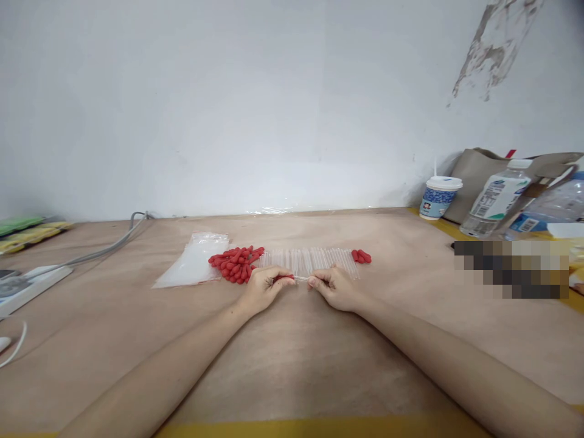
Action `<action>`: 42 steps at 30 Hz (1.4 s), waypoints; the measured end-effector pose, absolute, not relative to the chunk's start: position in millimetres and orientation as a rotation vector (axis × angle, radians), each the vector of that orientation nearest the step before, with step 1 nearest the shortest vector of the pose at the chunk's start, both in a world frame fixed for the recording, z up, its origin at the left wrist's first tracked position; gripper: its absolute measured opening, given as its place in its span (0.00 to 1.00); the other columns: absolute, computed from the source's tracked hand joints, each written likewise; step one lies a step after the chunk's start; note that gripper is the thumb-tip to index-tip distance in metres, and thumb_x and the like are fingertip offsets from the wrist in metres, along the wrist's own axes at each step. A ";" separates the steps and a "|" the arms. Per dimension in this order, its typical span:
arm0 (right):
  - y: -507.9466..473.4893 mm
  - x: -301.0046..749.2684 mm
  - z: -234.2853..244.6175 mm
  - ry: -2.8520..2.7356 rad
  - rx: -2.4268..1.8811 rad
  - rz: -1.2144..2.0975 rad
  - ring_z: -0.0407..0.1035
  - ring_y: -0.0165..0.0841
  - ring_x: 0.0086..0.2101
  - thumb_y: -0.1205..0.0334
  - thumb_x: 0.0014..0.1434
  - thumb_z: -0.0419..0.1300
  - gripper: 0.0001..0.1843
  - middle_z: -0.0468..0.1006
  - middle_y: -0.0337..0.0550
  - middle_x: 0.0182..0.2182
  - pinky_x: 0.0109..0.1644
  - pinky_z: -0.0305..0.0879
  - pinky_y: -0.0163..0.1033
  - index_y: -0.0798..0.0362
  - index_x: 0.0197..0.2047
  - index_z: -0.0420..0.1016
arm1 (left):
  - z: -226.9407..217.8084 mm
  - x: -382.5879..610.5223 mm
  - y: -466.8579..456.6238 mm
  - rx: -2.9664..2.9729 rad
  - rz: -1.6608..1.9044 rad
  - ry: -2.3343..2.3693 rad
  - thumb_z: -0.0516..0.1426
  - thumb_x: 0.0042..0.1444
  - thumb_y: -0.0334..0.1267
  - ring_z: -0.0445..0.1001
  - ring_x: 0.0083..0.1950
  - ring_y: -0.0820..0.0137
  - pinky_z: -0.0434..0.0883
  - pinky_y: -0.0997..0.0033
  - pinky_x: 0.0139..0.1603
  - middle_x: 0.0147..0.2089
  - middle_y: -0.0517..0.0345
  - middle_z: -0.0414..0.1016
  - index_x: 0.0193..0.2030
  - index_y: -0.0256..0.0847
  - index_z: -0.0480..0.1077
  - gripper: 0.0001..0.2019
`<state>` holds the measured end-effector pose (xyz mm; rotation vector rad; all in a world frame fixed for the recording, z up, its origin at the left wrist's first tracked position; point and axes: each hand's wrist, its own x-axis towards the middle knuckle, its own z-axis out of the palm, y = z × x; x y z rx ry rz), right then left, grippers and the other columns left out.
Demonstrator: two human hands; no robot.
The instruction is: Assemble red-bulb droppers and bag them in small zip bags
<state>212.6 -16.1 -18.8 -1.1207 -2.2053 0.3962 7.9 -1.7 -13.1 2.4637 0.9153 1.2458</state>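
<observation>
– Where are we holding the clear tube (300, 278)?
– On our side of the row of tubes (314, 258). Our left hand (264, 289), fingers pinched, grips a red bulb (291, 276); our right hand (337, 289) pinches the tube.
– What could go wrong?
– Squeezing unevenly, we might bend it or let it slip.

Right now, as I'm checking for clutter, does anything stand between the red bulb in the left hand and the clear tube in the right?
Nothing visible: the clear tube runs from the right hand toward the red bulb in the left hand. The row of tubes lies beyond.
</observation>
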 end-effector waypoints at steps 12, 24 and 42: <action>-15.5 218.4 -14.2 -2.388 -1.070 0.004 0.59 0.26 0.23 0.60 0.61 0.47 0.18 0.74 0.37 0.23 0.39 0.44 0.39 0.54 0.23 0.68 | -12.0 13.0 -4.4 2.518 1.065 0.858 0.56 0.54 0.36 0.73 0.29 0.73 0.68 0.76 0.31 0.28 0.57 0.76 0.30 0.37 0.73 0.07; -15.1 217.1 -16.8 -2.276 -1.091 -0.033 0.64 0.27 0.27 0.61 0.62 0.45 0.15 0.76 0.38 0.29 0.38 0.43 0.38 0.53 0.33 0.71 | -10.0 5.7 3.4 2.566 1.172 0.938 0.58 0.52 0.39 0.76 0.34 0.70 0.71 0.75 0.36 0.34 0.58 0.78 0.35 0.40 0.74 0.07; -15.3 220.6 -17.9 -2.288 -0.958 -0.022 0.65 0.27 0.28 0.61 0.62 0.47 0.12 0.76 0.39 0.30 0.38 0.44 0.38 0.53 0.35 0.70 | -9.7 7.3 -1.8 2.449 1.032 0.931 0.56 0.53 0.35 0.75 0.34 0.70 0.70 0.73 0.35 0.33 0.55 0.78 0.35 0.37 0.74 0.07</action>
